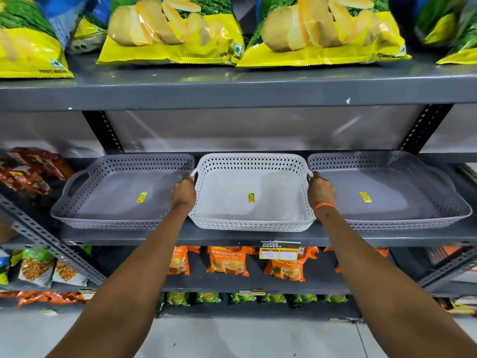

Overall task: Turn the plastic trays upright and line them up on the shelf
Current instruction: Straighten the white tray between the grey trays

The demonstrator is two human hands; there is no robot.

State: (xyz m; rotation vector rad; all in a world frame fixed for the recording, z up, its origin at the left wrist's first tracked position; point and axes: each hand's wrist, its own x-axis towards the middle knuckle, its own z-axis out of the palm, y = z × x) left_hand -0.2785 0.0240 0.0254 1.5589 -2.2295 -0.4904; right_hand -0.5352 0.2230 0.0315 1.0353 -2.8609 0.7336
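Both arms outstretched, left hand (pixel 183 193) and right hand (pixel 320 193) seemingly clasped.

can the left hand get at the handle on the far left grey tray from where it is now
Probably yes. The left hand grips the white tray, but the left grey tray sits right beside it, its handle uncovered.

Matt perforated plastic trays (pixel 251 202) on a seemingly painted-metal shelf (pixel 232 237).
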